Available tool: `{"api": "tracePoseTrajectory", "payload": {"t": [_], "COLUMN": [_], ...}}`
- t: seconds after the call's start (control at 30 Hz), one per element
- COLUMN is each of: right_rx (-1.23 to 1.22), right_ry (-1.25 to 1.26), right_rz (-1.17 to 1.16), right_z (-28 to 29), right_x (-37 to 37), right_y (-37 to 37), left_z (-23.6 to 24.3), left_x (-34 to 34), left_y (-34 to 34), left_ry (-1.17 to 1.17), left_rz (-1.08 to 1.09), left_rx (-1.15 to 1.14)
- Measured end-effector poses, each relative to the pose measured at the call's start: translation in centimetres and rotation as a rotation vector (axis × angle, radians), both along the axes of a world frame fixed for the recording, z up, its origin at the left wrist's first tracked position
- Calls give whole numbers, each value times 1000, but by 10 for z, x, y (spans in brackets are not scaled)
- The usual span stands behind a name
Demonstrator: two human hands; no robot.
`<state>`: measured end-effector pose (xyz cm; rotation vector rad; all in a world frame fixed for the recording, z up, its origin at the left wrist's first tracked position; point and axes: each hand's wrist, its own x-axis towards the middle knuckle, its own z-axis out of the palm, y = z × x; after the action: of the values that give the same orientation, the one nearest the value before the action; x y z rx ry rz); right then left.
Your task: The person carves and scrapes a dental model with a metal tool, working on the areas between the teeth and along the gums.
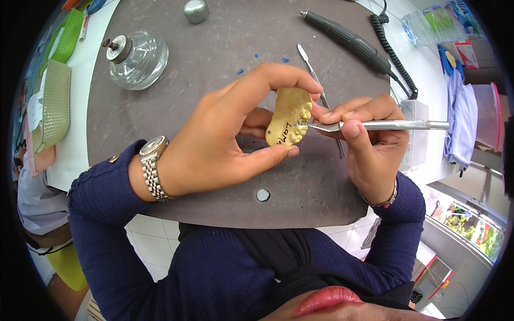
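Observation:
My left hand [219, 128] is closed round a gold-coloured dental cast [286, 115], thumb on its near edge and forefinger over its far edge. Handwriting marks its flat face, and a row of teeth runs along the right side. In my right hand [375, 139], a metal scalpel-like knife [396, 125] is pinched between thumb and fingers. Its blade tip points left and meets, or nearly meets, the teeth. Behind both hands lies a thin double-ended metal spatula [306, 56], partly hidden by my right fingers.
A glass spirit burner [140, 60] stands at the far left of the brown work mat [209, 48], with a metal cap [196, 10] beyond it. A black rotary handpiece [348, 41] with a coiled cord [389, 53] lies far right. Green baskets [55, 104] line the left side.

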<state>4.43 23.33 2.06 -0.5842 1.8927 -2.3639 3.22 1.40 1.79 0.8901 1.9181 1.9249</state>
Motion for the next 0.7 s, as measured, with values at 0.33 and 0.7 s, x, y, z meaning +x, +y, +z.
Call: {"api": "tracePoseTrajectory", "payload": {"t": [0.33,0.7], "right_rx": [89,-58], "right_ry": [61,-61], "right_rz": [32,-101], "right_z": [2,-2], "right_x": [-1,8], "right_y": [2,-10], "left_z": [-2,2], "left_x": [0,3], "left_y": [-2,2], "left_ry": [173,-92], "left_rz": [35,21], "left_rx": [-97,34]}}
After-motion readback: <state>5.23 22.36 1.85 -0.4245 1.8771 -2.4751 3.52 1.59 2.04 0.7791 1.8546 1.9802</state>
